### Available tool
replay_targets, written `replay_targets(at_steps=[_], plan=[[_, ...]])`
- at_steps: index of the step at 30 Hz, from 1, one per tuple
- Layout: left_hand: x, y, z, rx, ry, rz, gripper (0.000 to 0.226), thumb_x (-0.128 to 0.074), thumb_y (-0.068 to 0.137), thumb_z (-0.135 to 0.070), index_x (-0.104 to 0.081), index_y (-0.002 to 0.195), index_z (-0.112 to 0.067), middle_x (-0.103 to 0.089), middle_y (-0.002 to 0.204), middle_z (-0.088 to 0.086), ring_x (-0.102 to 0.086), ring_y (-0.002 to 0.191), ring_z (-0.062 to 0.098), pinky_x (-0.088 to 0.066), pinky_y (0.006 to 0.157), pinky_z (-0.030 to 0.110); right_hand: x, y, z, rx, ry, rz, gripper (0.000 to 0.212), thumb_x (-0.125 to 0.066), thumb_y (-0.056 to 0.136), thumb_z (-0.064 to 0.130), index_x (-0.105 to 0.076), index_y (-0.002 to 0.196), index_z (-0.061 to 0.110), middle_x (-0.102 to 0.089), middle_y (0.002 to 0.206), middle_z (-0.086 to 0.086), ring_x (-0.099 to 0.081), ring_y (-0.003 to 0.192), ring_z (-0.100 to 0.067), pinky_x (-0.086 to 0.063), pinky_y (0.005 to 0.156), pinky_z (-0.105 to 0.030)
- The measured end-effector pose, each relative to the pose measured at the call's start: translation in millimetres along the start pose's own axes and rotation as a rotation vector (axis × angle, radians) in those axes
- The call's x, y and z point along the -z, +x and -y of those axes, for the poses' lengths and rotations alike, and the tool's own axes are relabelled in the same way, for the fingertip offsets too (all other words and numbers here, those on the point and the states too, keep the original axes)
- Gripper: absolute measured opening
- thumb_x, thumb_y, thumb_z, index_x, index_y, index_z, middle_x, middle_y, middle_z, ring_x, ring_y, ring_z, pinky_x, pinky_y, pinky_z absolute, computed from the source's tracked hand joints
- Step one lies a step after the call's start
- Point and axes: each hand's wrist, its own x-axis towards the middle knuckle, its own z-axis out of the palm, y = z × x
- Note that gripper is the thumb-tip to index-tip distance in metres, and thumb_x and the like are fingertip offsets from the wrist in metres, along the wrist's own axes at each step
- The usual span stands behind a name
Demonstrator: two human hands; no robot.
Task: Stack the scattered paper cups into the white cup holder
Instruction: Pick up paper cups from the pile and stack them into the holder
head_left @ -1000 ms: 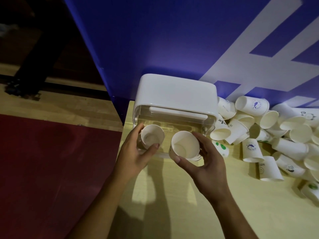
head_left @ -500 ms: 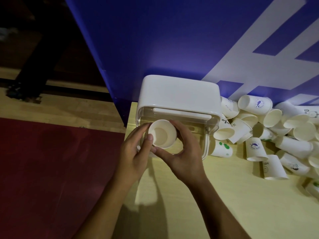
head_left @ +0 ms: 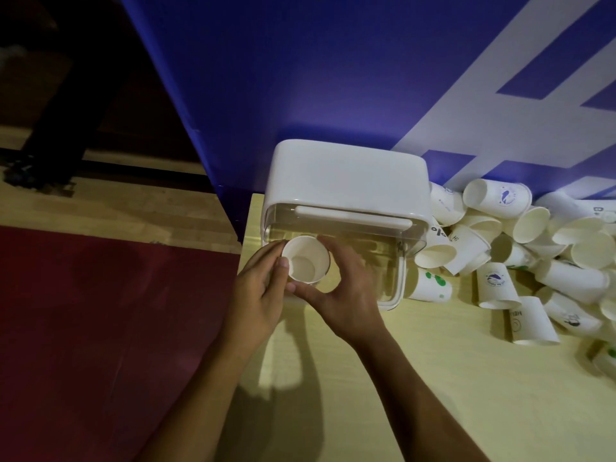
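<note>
Quick update from my end: a sec ago there were two cups, one per hand; they'd gone together, so I saw just one cup, mouth up toward the cam, prob. the pair nested. Left hand had its grip curled on the cup's left side, thumb on the rim; right hand wrapped it from the right and below, so both grips were full, holding that cup. It sat at the front-left of the white cup holder, against the clear front; couldn't tell if it was inside yet. I judged that a stack had started, with most of the job left: the loose cups lay heaped to the holder's right on the surface. Labels: blue round logos, green dots on one, "HE.." on another, rest too small to read.
</note>
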Motion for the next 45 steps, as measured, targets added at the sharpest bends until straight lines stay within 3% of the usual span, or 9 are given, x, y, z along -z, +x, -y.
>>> replay_targets(at_steps=[10,14,19,23,26,31,34,37,45], plan=[[-2.8,0.2,15.5,0.054,0.085,-0.005,0.039,-0.053,0.108,-0.023,-0.059,0.145,-0.019,-0.065,0.135,-0.012,-0.059,0.122,-0.007,-0.049,0.099,0.014,-7.2,6.2,-16.3,-0.065,-0.038,0.101,0.086,-0.086,0.072,0.063,-0.055,0.143,0.025,-0.06,0.139,0.012,-0.054,0.129,-0.004,-0.048,0.105,-0.028],[-0.3,-8.4,2.5,0.112,0.111,-0.029,0.041,-0.055,0.105,-0.033,-0.058,0.146,-0.027,-0.062,0.137,-0.014,-0.054,0.121,-0.015,-0.046,0.09,0.003,1.8,-1.3,-12.4,-0.117,-0.05,0.121,0.101,-0.086,0.071,0.062,-0.042,0.154,0.026,-0.052,0.152,0.007,-0.046,0.136,-0.004,-0.04,0.108,-0.024],[-17.4,-42.3,-45.4,-0.182,0.214,-0.18,0.037,-0.057,0.098,-0.03,-0.066,0.127,-0.008,-0.066,0.126,-0.004,-0.054,0.118,-0.012,-0.038,0.098,0.007,49.9,-41.2,-35.0,-0.147,-0.076,0.044,0.081,-0.082,0.08,0.058,-0.052,0.148,0.025,-0.057,0.147,0.011,-0.05,0.134,-0.001,-0.036,0.107,-0.01],[-82.7,-41.4,-79.0,-0.341,0.188,0.086,0.036,-0.055,0.098,-0.034,-0.065,0.127,-0.016,-0.064,0.126,-0.012,-0.054,0.119,-0.01,-0.042,0.098,0.01,108.8,-81.4,-70.8,-0.222,-0.073,-0.081,0.061,-0.083,0.084,0.05,-0.063,0.136,0.025,-0.066,0.132,0.015,-0.057,0.122,0.008,-0.041,0.102,-0.009],[-154.7,-32.4,-92.4,-0.314,0.24,0.348,0.04,-0.056,0.097,-0.041,-0.061,0.135,-0.029,-0.06,0.137,-0.017,-0.058,0.123,0.0,-0.052,0.096,0.022,156.2,-105.6,-101.8,-0.321,-0.056,-0.179,0.056,-0.085,0.081,0.046,-0.066,0.13,0.028,-0.066,0.124,0.02,-0.054,0.115,0.018,-0.041,0.096,-0.004],[-282.1,-17.0,-101.4,-0.525,0.572,0.697,0.059,-0.068,0.095,-0.031,-0.049,0.151,-0.028,-0.047,0.156,-0.008,-0.048,0.139,0.015,-0.047,0.109,0.033,235.7,-144.9,-153.6,-0.405,-0.118,-0.258,0.042,-0.081,0.087,0.038,-0.068,0.126,0.029,-0.066,0.114,0.024,-0.06,0.109,0.01,-0.043,0.089,-0.004],[-346.2,-2.7,-98.7,-0.679,0.796,0.905,0.067,-0.065,0.096,-0.018,-0.038,0.156,-0.029,-0.034,0.164,-0.006,-0.029,0.152,0.018,-0.029,0.124,0.04,280.6,-170.6,-181.5,-0.442,-0.136,-0.336,0.036,-0.083,0.087,0.024,-0.069,0.12,0.029,-0.067,0.109,0.023,-0.062,0.102,0.006,-0.047,0.083,-0.007],[-387.3,7.0,-84.3,-0.983,0.974,0.975,0.08,-0.069,0.09,-0.002,-0.035,0.158,-0.03,-0.033,0.167,-0.003,-0.027,0.154,0.024,-0.02,0.127,0.043,320.4,-192.8,-205.6,-0.488,-0.148,-0.396,0.029,-0.082,0.087,0.019,-0.073,0.115,0.021,-0.07,0.105,0.018,-0.064,0.098,0.003,-0.048,0.078,-0.009],[-435.0,1.8,-70.8,-1.358,0.981,0.885,0.066,-0.091,0.069,-0.013,-0.062,0.129,-0.021,-0.065,0.134,0.004,-0.06,0.128,0.028,-0.042,0.116,0.043,376.6,-201.4,-239.0,-0.48,-0.108,-0.431,0.03,-0.081,0.089,0.017,-0.068,0.111,0.033,-0.066,0.101,0.022,-0.062,0.097,0.004,-0.048,0.074,-0.016]])
